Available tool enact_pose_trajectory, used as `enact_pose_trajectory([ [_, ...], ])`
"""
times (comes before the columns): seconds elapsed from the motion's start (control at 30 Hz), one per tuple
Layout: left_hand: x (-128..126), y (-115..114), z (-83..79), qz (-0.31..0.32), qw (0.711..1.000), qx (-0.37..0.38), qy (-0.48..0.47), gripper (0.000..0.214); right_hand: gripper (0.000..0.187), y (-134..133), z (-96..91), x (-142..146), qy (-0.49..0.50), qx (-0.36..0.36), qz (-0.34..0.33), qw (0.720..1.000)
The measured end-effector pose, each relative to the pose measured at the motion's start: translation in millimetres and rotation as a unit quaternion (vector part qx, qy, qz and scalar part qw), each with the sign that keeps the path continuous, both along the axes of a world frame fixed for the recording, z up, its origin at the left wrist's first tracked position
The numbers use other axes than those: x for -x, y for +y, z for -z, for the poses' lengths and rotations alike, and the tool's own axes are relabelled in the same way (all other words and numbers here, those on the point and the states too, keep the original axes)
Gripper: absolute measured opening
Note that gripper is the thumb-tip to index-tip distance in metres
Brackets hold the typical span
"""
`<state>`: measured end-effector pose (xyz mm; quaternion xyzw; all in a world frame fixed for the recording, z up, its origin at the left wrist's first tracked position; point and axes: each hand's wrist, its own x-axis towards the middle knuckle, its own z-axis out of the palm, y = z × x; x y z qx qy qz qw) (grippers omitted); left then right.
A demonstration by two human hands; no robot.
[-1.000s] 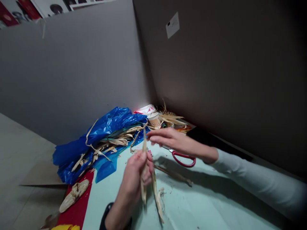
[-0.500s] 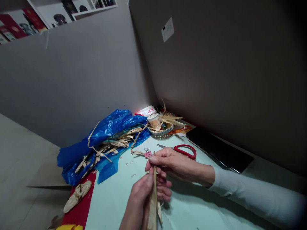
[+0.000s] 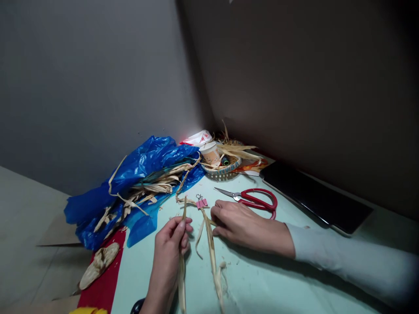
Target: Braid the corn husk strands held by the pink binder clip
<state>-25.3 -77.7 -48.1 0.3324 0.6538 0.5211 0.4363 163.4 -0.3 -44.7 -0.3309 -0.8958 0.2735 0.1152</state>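
My left hand pinches a thin dried husk strip that stands nearly upright between thumb and fingers. My right hand rests palm down on the pale green table, its fingertips pressing one end of a second husk strip that lies across the surface. A small pink binder clip sits just beyond both hands. Red-handled scissors lie shut right behind my right hand.
A blue plastic bag heaped with dried husks fills the left back. A small basket with a paper cup sits in the corner. A dark flat slab lies along the right wall. A red mat holds a husk piece.
The hands have come apart: the left keeps one strip upright, while the right has gone down flat onto the table on another strip. The view has tilted downward.
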Motion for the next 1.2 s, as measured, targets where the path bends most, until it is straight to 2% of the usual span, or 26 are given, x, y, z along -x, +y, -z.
enact_pose_trajectory([
  [0.07,3,3,5.9,0.008,0.998,0.030,0.054,0.029,0.013,-3,8.7,6,-0.004,-0.027,0.005,1.000],
  [0.2,-3,10,10.7,0.053,0.979,0.048,0.192,0.031,0.018,-3,19.8,11,0.018,-0.033,0.016,0.999],
  [0.3,-11,18,11.0,0.073,0.969,0.068,0.225,0.029,0.017,-5,19.7,9,0.041,-0.025,0.015,0.999],
  [0.4,-15,24,11.4,0.105,0.972,0.068,0.197,0.021,0.015,-8,15.8,5,0.068,0.020,0.008,0.997],
  [0.53,-16,27,10.2,0.115,0.983,0.076,0.120,0.017,0.012,-6,16.0,4,0.094,0.068,0.008,0.993],
  [0.67,-17,26,5.2,0.113,0.987,0.073,0.085,0.017,0.012,5,21.9,11,0.094,0.121,0.049,0.987],
  [0.77,-20,25,1.1,0.111,0.990,0.061,0.068,0.015,0.020,15,21.9,19,0.104,0.209,0.076,0.969],
  [0.9,-20,24,0.2,0.122,0.988,0.049,0.079,0.012,0.029,22,19.9,27,0.114,0.330,0.050,0.936],
  [1.2,-18,21,-0.8,0.108,0.988,0.039,0.105,0.013,0.034,18,38.9,28,0.180,0.326,0.054,0.926],
])
